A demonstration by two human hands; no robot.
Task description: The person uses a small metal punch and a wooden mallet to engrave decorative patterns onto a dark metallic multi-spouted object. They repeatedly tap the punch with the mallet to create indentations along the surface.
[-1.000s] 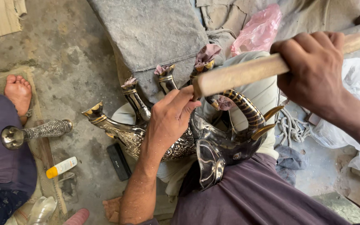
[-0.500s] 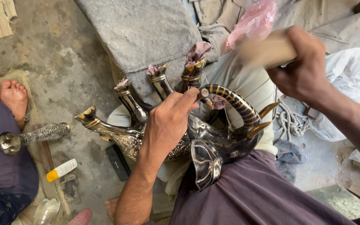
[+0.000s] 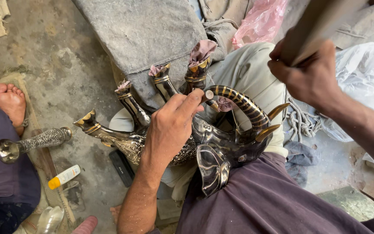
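Metal elephant (image 3: 221, 143) on lap; bottle (image 3: 64, 177) on floor, left.

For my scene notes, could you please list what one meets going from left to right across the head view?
Bare foot → engraved metal stem → small yellow-capped bottle → left hand → elephant figure's striped trunk → right hand gripping wooden stick.

Glossy dark metal elephant figurine (image 3: 221, 147); stick (image 3: 321, 21) probably wood.

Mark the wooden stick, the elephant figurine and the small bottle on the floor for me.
wooden stick (image 3: 321, 21), head view, on the shaft above the fist.
elephant figurine (image 3: 215, 167), head view, on its ear.
small bottle (image 3: 64, 176), head view, on its white body.
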